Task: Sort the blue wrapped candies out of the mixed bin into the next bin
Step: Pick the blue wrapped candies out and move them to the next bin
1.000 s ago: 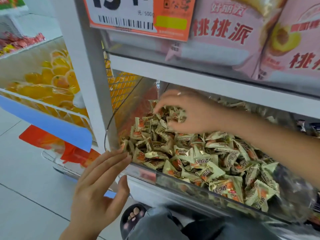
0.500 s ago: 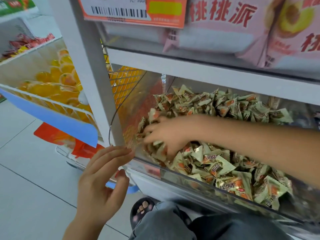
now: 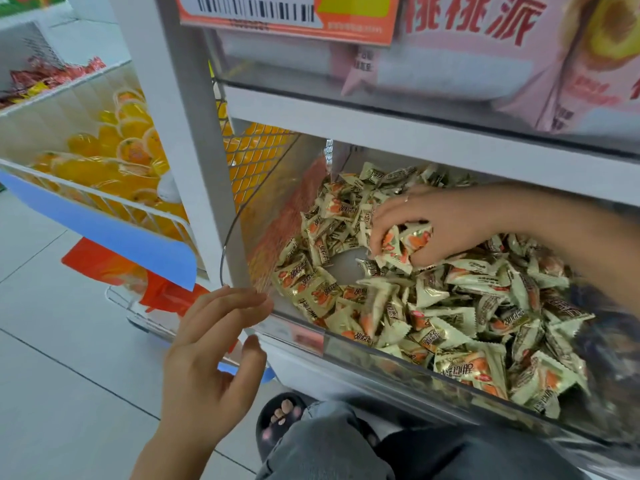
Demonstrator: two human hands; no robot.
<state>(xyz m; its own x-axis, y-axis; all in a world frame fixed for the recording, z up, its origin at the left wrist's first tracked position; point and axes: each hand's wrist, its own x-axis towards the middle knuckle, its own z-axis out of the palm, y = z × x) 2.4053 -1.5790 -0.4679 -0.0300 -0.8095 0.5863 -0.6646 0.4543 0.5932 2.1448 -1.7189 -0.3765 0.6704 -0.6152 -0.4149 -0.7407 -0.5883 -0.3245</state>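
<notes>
At the near edge, a knee in grey trousers [image 3: 332, 441] and a foot in a black sandal [image 3: 278, 419] are seen above the pale tiled floor [image 3: 69, 393]. Just above them, the left hand [image 3: 207, 358] is held with fingers straight and spread, its fingertips touching the front left corner of the clear plastic bin [image 3: 363, 344]; nothing is held in it. The bin is filled with cream-wrapped candies [image 3: 450, 317] printed in orange, and a small bare patch of the bin floor is exposed near the middle of the pile. No blue wrapper can be made out among them. Further in, the right hand [image 3: 426, 226] is curled round a small bunch of these cream candies, lifted slightly off the pile. To the left, beyond a white upright post [image 3: 180, 133], yellow jelly cups [image 3: 114, 157] are stacked in a wire basket. On the shelf above, pink snack packs [image 3: 502, 57] are stocked behind an orange price tag [image 3: 287, 15].
</notes>
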